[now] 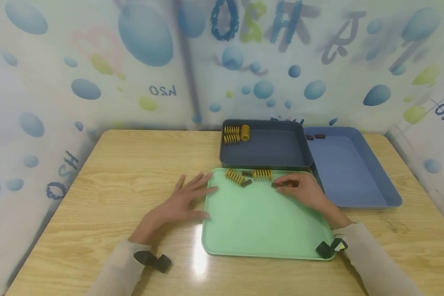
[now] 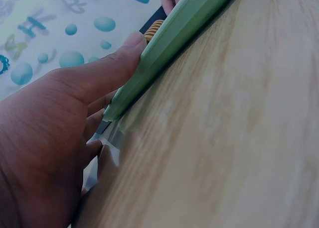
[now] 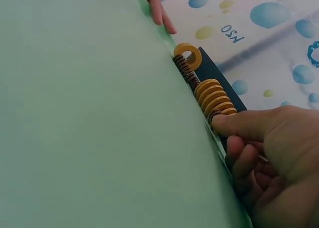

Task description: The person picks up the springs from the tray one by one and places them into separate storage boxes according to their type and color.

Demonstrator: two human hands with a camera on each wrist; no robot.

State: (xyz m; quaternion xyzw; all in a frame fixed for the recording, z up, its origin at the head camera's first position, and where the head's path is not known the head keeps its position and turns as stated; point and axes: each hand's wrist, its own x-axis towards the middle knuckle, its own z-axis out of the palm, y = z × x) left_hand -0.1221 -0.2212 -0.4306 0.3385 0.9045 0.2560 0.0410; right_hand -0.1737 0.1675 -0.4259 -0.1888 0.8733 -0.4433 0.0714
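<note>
Dark spring (image 1: 275, 185), pinched by my right hand (image 1: 305, 191) near the far rim of the green tray (image 1: 259, 226); whether it touches the tray floor I cannot tell. Just left of it lies a yellow spring (image 1: 262, 175); farther left, a second yellow spring (image 1: 234, 176) lies slanted, with two more dark springs (image 1: 246, 183) between the yellow pair. My left hand (image 1: 186, 201), fingers spread, rests at the tray's left rim. Just beyond stands the dark tray (image 1: 277, 150), three yellow springs (image 1: 232, 139) in its far left corner. To the right, the blue tray (image 1: 355, 172) bears two dark springs (image 1: 320, 136). My right sleeve (image 1: 370, 255) lies beside the green tray's near right corner, above the table (image 1: 140, 164).
</note>
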